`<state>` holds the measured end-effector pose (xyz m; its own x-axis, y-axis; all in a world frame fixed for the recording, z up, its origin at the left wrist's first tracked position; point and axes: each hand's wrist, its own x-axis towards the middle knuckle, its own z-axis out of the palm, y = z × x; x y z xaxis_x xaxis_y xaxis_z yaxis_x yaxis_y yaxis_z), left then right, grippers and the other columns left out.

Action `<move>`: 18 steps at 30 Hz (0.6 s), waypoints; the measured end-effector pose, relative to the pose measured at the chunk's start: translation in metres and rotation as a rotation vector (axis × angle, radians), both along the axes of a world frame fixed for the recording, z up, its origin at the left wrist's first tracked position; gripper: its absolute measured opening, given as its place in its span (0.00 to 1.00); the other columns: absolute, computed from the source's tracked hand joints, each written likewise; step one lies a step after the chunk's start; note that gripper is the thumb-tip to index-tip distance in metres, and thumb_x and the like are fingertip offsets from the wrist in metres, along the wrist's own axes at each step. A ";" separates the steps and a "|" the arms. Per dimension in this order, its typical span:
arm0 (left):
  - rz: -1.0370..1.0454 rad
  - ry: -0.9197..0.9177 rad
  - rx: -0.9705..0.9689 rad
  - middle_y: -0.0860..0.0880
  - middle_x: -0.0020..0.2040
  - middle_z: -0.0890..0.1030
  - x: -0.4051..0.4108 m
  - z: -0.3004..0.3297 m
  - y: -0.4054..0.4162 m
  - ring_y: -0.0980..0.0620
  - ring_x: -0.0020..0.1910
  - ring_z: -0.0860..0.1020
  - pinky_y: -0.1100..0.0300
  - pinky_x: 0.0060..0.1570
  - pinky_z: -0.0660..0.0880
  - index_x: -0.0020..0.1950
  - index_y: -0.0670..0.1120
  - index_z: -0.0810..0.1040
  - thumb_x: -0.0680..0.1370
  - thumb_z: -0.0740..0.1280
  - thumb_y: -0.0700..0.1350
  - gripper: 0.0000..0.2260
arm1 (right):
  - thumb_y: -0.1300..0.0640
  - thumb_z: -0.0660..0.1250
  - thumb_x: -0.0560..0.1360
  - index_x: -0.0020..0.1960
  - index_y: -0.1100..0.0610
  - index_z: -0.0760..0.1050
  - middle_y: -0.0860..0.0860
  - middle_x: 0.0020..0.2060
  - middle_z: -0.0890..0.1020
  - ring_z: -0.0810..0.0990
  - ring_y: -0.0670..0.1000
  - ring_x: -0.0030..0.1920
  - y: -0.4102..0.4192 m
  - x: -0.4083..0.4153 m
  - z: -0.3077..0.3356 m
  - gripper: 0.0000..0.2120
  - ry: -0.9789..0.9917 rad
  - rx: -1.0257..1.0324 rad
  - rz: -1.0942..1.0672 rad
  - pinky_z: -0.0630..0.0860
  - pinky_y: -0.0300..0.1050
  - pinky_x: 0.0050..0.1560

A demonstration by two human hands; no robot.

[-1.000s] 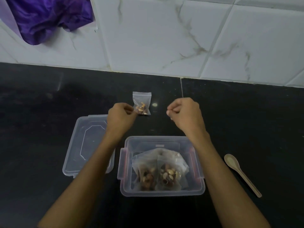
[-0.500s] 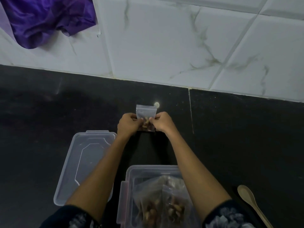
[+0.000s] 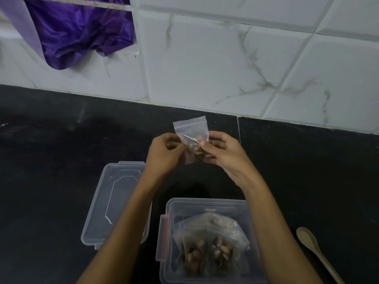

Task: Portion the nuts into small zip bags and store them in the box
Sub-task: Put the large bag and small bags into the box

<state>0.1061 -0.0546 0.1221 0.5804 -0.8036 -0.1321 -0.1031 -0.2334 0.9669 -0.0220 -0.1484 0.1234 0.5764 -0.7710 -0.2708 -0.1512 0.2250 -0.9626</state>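
Clear bag [image 3: 191, 133] pinched by both hands, left [image 3: 164, 153], right [image 3: 222, 153]; if zip's unsealed, nuts [image 3: 198, 152] might spill over box [image 3: 207, 206].

black counter [image 3: 61, 160]: box [image 3: 207, 203], lid [image 3: 114, 201], spoon [image 3: 313, 249]

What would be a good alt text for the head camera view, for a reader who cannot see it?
Two hands, left hand and right hand, hold a small zip bag of nuts above a black counter. Nearer the person, a clear box holds filled bags, with its lid to the left and a wooden spoon to the right.
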 end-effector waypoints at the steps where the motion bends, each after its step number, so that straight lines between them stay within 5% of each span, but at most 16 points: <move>1: -0.008 0.029 -0.016 0.49 0.44 0.83 -0.008 0.007 0.009 0.56 0.41 0.82 0.67 0.35 0.78 0.58 0.48 0.73 0.76 0.67 0.41 0.12 | 0.61 0.70 0.72 0.59 0.54 0.72 0.54 0.52 0.81 0.83 0.52 0.51 0.008 -0.009 0.007 0.17 -0.037 0.023 -0.015 0.81 0.47 0.47; 10: -0.023 0.108 0.006 0.50 0.41 0.82 -0.065 0.017 0.081 0.55 0.35 0.82 0.63 0.37 0.80 0.55 0.50 0.74 0.75 0.67 0.47 0.09 | 0.64 0.68 0.69 0.55 0.59 0.76 0.55 0.45 0.85 0.83 0.50 0.41 0.058 -0.097 0.023 0.15 -0.001 0.025 0.190 0.80 0.41 0.37; 14: -0.209 -0.051 0.244 0.49 0.40 0.82 -0.075 -0.004 0.095 0.58 0.33 0.81 0.66 0.36 0.79 0.46 0.46 0.77 0.75 0.68 0.42 0.02 | 0.66 0.66 0.72 0.52 0.58 0.78 0.52 0.43 0.84 0.83 0.48 0.42 0.068 -0.116 0.017 0.10 0.181 -0.005 0.375 0.79 0.38 0.39; 18: -0.351 -0.311 0.493 0.49 0.39 0.83 -0.088 -0.023 0.103 0.55 0.39 0.82 0.57 0.46 0.80 0.42 0.47 0.77 0.74 0.68 0.43 0.02 | 0.65 0.66 0.74 0.49 0.53 0.79 0.49 0.51 0.80 0.81 0.46 0.51 0.075 -0.121 0.002 0.09 0.375 -0.134 0.301 0.79 0.39 0.44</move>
<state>0.0185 0.0484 0.0990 0.3661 -0.8400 -0.4006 -0.5092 -0.5411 0.6693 -0.1433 -0.0733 0.1255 0.6602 -0.6278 -0.4123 -0.5320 -0.0034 -0.8467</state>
